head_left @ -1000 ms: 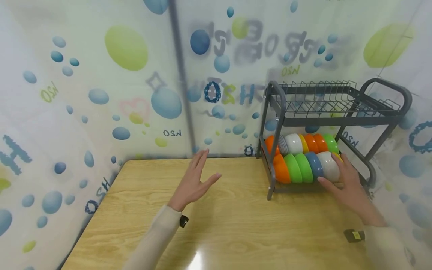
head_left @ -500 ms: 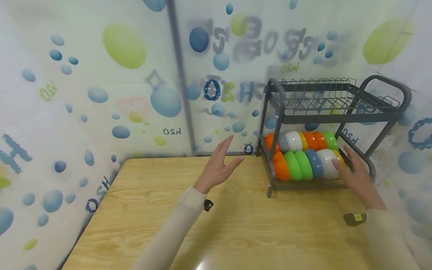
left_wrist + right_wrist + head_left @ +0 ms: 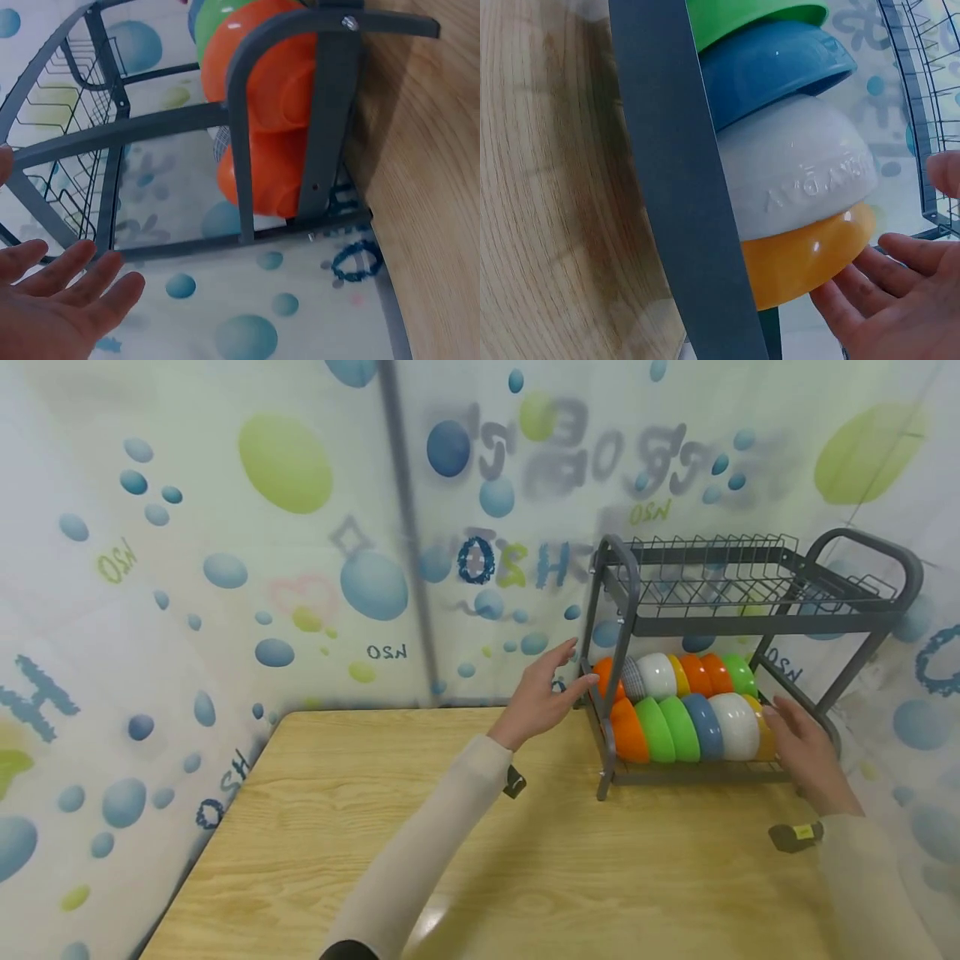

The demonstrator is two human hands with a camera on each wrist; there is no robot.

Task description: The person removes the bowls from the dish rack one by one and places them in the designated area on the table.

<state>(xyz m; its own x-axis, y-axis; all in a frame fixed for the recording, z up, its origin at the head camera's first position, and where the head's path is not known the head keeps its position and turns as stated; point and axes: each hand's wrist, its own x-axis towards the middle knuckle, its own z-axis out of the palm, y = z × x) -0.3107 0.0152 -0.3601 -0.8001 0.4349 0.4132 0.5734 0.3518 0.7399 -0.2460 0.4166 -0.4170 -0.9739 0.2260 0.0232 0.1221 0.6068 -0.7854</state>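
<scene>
On the lower tier of a grey two-tier dish rack (image 3: 757, 625), two rows of bowls stand on edge. The front row runs from an orange bowl (image 3: 628, 731) through green bowls (image 3: 656, 731), a blue bowl (image 3: 702, 727) and a white bowl (image 3: 735, 727) to a yellow bowl (image 3: 810, 259). My right hand (image 3: 810, 756) is at the right end of that row, its fingertips against or just beside the yellow bowl and its thumb apart. Beside the rack's left posts, my left hand (image 3: 536, 697) holds nothing, fingers extended and thumb spread.
The rack's upper wire basket (image 3: 720, 581) overhangs the bowls. A back row with an orange bowl (image 3: 262, 176) at its left end stands behind. The wooden table (image 3: 337, 827) extends to the left, and a patterned curtain (image 3: 360, 527) hangs behind it.
My left hand has moved right and up to the rack's left side. My right hand has shifted from before the white bowl to the yellow bowl's right side. The bowls stay put.
</scene>
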